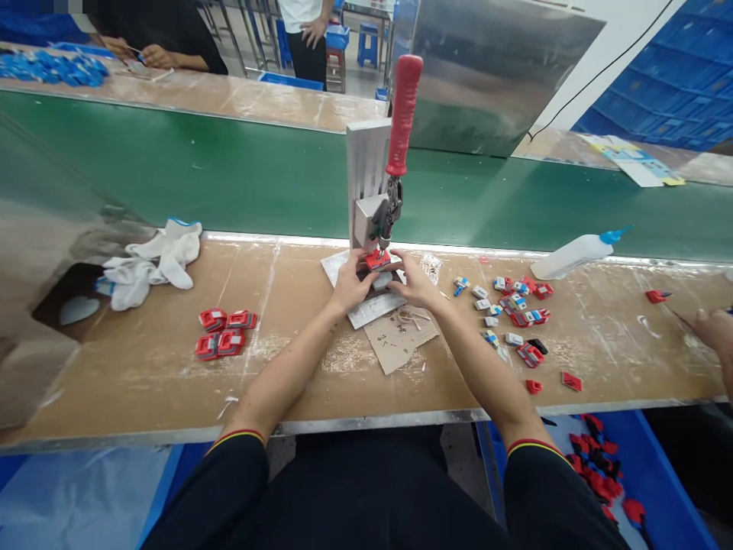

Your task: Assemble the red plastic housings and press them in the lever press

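Red plastic part (377,260) sits on the base of a small hand press (375,210), directly under its ram, where the press would bear down on it. Both hands close in on it from either side: the left hand (350,284) has its fingers curled against the part's left edge, and the right hand (413,279) pinches its right edge with fingertips, apparently to keep it square in the fixture. Neither hand is wide open; how firmly each grips I cannot tell. The press's red lever (404,114) stands upright, untouched, leaving room to seat the part. A scrap of cardboard (398,340) lies just in front of the press. To the left on the desk (286,382) rest four finished-looking red pieces (225,332), set apart in a neat group, and white gloves (152,263) beyond. To the right lies a scatter of small red and blue parts (515,313), near a white bottle (573,256). Another person's hand (713,328) shows at the right edge
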Demonstrator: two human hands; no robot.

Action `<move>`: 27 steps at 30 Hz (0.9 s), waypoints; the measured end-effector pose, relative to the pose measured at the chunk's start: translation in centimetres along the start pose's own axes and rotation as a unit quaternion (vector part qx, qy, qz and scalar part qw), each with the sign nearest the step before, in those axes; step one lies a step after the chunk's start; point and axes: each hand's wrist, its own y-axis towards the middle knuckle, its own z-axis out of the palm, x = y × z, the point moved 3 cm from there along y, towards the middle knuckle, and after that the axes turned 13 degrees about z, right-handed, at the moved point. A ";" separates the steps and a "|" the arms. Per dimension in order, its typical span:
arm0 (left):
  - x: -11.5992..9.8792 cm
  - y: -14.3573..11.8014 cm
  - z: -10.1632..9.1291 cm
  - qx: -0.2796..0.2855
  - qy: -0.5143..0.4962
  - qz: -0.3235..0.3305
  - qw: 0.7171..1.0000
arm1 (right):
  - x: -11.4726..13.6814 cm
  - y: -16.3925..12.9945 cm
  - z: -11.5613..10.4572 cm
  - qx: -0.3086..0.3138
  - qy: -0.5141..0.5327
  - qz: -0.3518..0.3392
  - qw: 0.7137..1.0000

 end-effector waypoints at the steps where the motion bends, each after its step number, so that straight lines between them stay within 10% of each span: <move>1: 0.1 -0.1 0.0 -0.002 0.003 0.002 1.000 | -0.2 0.1 -0.2 0.005 0.001 -0.007 1.000; 11: -0.2 -0.2 0.6 0.001 0.029 0.014 0.999 | -0.4 0.4 -2.1 0.044 -0.054 -0.068 0.995; 15: -0.5 -0.1 0.7 0.017 0.053 0.018 0.998 | 1.8 -0.1 -4.2 -0.067 -0.071 -0.072 0.993; 22: -0.9 -0.5 0.5 0.004 0.118 0.013 0.993 | 19.6 0.4 -12.5 -0.304 0.015 -0.299 0.905; 27: -1.1 -0.8 0.4 -0.007 0.149 0.005 0.989 | 26.7 1.3 -13.0 -0.282 -0.145 -0.205 0.926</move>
